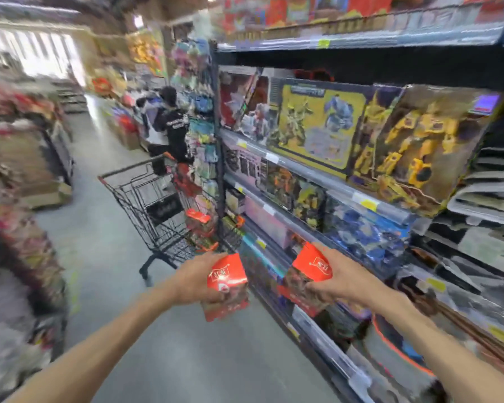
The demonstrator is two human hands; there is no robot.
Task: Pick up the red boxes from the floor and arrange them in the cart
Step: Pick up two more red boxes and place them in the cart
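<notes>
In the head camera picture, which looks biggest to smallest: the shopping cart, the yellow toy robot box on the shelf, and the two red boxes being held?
1. Shopping cart
2. Yellow toy robot box
3. The red boxes in the left hand and in the right hand look alike; no ranking.

Cart versus toy box is unsure: they stand at different distances.

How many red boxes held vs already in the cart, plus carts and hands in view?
Red boxes in hand: 2, one in the left hand and one in the right hand
Red boxes in the cart: at least 1 clear; more are blurred
Carts: 1
Hands: 2
Total: 6
</notes>
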